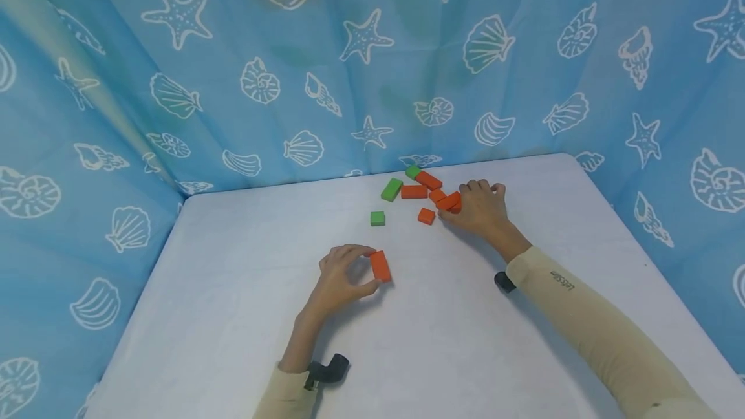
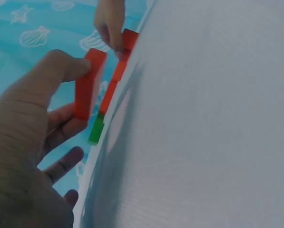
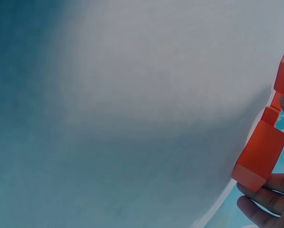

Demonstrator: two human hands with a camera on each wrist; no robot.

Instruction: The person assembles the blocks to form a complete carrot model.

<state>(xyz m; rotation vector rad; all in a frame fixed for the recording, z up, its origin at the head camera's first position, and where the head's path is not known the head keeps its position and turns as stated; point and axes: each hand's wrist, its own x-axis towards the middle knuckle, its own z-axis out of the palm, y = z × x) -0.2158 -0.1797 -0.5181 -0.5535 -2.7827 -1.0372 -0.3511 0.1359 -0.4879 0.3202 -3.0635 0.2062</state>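
Note:
My left hand [image 1: 340, 280] holds an orange rectangular block [image 1: 381, 266] between thumb and fingertips, over the front middle of the white table. The left wrist view shows this block [image 2: 89, 85] pinched on edge, the lower fingers spread loosely. At the back right, my right hand [image 1: 480, 209] has its thumb and fingers around an orange block [image 1: 449, 201] in a cluster. In the right wrist view, fingers touch the near end of a large orange block [image 3: 260, 154], and the thumb is by its far side. The palm hides part of this cluster.
Around the cluster lie an orange block [image 1: 414, 192], another orange block [image 1: 429, 180], a small orange block [image 1: 427, 216] and green blocks [image 1: 392, 189], one small green block [image 1: 377, 218] set apart. A blue shell-patterned curtain [image 1: 326, 83] surrounds the table [image 1: 244, 264].

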